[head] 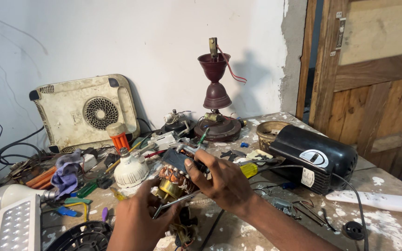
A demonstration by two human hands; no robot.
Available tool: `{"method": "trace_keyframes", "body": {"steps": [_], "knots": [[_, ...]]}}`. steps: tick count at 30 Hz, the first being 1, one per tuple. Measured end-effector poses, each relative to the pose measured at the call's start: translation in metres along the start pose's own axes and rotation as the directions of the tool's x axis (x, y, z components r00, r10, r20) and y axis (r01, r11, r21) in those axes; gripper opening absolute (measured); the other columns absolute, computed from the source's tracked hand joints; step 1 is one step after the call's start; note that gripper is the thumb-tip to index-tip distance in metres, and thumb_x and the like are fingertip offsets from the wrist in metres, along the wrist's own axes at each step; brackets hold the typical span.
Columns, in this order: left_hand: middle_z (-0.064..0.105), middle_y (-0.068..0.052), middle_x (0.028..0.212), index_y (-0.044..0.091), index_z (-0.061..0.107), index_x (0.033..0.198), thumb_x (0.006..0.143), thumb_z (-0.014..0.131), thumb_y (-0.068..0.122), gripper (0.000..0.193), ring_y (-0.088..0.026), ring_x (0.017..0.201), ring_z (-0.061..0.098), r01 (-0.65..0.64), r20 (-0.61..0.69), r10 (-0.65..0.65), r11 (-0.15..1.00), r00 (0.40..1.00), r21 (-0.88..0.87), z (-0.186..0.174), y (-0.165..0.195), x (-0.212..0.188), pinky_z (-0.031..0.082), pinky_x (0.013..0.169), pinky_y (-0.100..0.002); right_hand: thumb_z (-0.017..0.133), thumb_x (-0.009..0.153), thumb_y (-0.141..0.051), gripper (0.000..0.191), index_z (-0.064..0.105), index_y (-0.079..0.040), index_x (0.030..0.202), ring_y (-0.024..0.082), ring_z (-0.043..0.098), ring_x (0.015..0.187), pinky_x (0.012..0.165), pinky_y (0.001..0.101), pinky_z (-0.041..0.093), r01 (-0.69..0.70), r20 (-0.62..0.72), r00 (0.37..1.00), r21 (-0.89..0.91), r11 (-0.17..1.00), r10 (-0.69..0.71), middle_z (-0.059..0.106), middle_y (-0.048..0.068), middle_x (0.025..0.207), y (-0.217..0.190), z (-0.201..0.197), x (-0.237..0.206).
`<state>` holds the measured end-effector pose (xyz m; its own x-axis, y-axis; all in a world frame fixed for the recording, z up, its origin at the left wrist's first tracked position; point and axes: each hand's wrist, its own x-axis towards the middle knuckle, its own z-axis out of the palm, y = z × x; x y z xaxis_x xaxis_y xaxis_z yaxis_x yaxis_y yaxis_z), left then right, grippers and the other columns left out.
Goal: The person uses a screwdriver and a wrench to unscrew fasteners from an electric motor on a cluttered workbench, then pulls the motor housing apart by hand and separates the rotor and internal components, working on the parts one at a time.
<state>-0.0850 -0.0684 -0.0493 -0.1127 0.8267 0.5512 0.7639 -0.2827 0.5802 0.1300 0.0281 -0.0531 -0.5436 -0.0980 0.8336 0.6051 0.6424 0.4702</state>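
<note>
A small electric motor point(175, 179) with copper windings and a brass-coloured collar is held over the cluttered workbench point(396, 181). My right hand point(222, 181) grips the motor's dark upper housing from the right. My left hand point(138, 216) comes in from below and holds a thin metal tool point(175, 202) against the motor's underside. Wires hang from the motor toward the table.
A black motor casing point(315, 158) lies to the right, a white remote point(378, 201) beyond it. A maroon fan mount point(216, 100) stands at the back, an upturned cooktop point(82, 111) leans on the wall. Bulbs point(130, 169), screwdrivers and a purple rag point(66, 174) crowd the left.
</note>
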Motion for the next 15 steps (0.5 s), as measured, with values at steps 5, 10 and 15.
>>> {"method": "trace_keyframes", "body": {"steps": [5,10,15], "knots": [[0.071,-0.016,0.06,-0.002,0.072,0.095,0.075,0.078,0.03,0.038,-0.028,0.054,0.074,-0.306,-0.073,0.305,0.952,0.95,-0.002,-0.003,-0.003,0.0,0.059,0.056,-0.04,0.075,0.09,-0.008,0.061,0.046,-0.012,0.144,0.027,0.071,0.09,0.075,0.0355,0.064,0.008,-0.003,1.0,0.005,1.0,-0.008,0.047,0.015,0.13,-0.001,0.001,0.0],[0.062,-0.013,0.047,-0.008,0.071,0.084,0.09,0.069,0.032,0.041,-0.025,0.038,0.06,0.407,0.396,-0.294,0.882,0.87,-0.239,-0.011,0.002,0.007,0.045,0.039,-0.041,0.076,0.091,-0.003,0.063,0.046,-0.013,0.145,0.027,0.072,0.091,0.072,0.0317,0.065,0.011,0.003,1.0,-0.004,1.0,-0.011,0.046,0.016,0.13,0.002,0.009,-0.003],[0.052,-0.006,0.052,-0.01,0.066,0.091,0.097,0.065,0.038,0.048,-0.015,0.038,0.045,0.534,0.496,-0.318,0.75,0.808,-0.389,-0.015,0.003,0.011,0.03,0.036,-0.03,0.078,0.088,-0.003,0.064,0.046,-0.011,0.143,0.028,0.072,0.09,0.071,0.0325,0.066,-0.025,-0.01,1.0,0.005,1.0,0.025,0.046,0.017,0.132,0.0,0.01,-0.003]]}}
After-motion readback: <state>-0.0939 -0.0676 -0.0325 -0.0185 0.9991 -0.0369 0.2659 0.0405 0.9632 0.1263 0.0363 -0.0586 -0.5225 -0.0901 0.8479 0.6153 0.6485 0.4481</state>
